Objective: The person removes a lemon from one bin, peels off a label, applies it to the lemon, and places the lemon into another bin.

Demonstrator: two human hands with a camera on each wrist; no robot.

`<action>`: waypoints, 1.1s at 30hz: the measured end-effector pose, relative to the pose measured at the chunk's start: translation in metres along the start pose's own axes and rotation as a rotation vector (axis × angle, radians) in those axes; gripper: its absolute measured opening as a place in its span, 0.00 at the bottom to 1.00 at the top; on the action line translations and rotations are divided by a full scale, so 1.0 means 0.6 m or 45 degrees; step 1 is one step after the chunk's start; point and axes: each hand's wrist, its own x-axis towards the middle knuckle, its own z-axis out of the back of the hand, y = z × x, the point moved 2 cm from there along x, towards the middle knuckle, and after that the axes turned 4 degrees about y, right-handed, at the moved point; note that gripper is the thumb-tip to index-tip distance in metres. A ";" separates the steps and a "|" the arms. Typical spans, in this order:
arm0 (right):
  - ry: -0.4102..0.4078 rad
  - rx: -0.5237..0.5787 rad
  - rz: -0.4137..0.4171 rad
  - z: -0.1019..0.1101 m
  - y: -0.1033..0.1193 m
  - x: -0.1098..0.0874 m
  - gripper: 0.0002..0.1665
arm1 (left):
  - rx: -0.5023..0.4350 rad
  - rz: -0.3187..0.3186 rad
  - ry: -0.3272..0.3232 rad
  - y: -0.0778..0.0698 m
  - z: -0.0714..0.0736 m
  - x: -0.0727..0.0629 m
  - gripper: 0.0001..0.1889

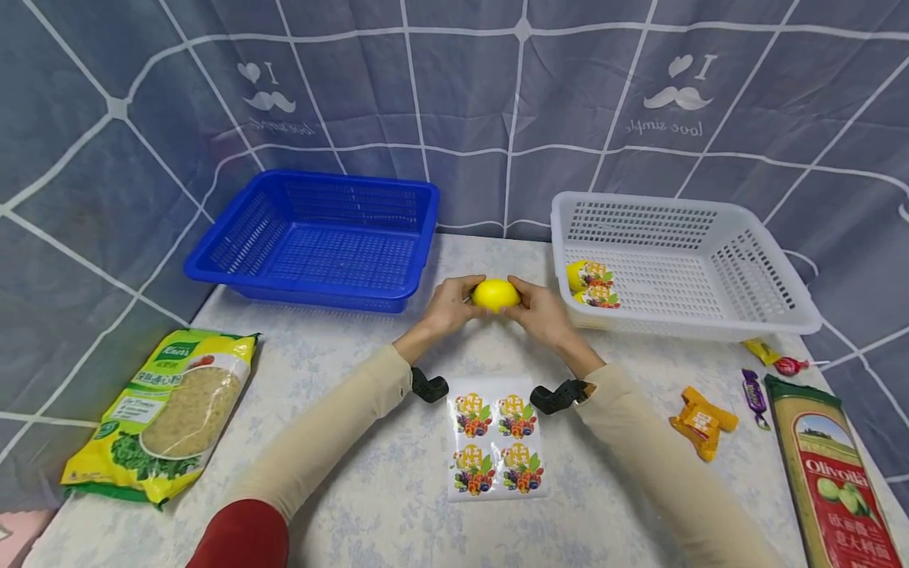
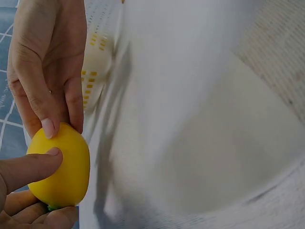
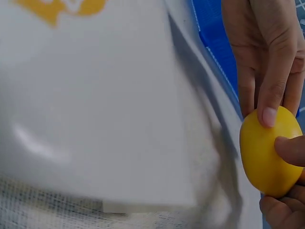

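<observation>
A plain yellow lemon (image 1: 496, 295) is held between both hands, over the table between the two baskets. My left hand (image 1: 451, 304) grips one end, its thumb pressed on the near side. From the other end my right hand (image 1: 541, 312) grips it too, thumb on the same face. Both wrist views show the lemon (image 2: 62, 167) pinched by fingers and thumbs of the two hands, with a bit of green at one tip. A sheet of fruit stickers (image 1: 497, 440) lies on the table below the wrists. Two yellow fruits (image 1: 578, 276) bearing such stickers sit in the white basket.
The blue basket (image 1: 419, 296) stands at back left, the white basket (image 1: 710, 325) at back right. A pasta bag (image 1: 170, 414) lies at left. On the right are an orange-wrapped snack (image 1: 701, 422), a purple candy (image 1: 755, 398), a red lollipop (image 1: 790, 365) and a spaghetti pack (image 1: 838, 481).
</observation>
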 end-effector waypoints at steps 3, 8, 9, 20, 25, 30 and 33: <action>0.011 -0.011 -0.023 -0.003 -0.006 0.000 0.37 | 0.009 0.019 0.006 0.008 -0.004 0.001 0.34; 0.059 0.068 -0.056 -0.007 -0.011 -0.002 0.38 | 0.033 0.043 0.029 0.017 -0.008 0.001 0.34; 0.067 0.087 -0.061 -0.007 -0.012 -0.003 0.39 | 0.031 0.045 0.035 0.018 -0.009 0.000 0.34; 0.022 -0.028 -0.094 -0.003 -0.016 -0.016 0.42 | 0.054 0.022 0.020 0.019 -0.012 0.001 0.36; 0.016 -0.018 -0.074 0.009 -0.016 -0.048 0.42 | 0.039 0.019 0.022 0.019 -0.011 0.002 0.37; 0.025 0.029 0.002 0.016 -0.021 -0.099 0.35 | 0.050 0.007 0.024 0.018 -0.005 -0.002 0.37; 0.076 -0.020 0.024 0.013 -0.024 -0.129 0.32 | 0.049 0.004 0.032 0.018 0.000 -0.006 0.37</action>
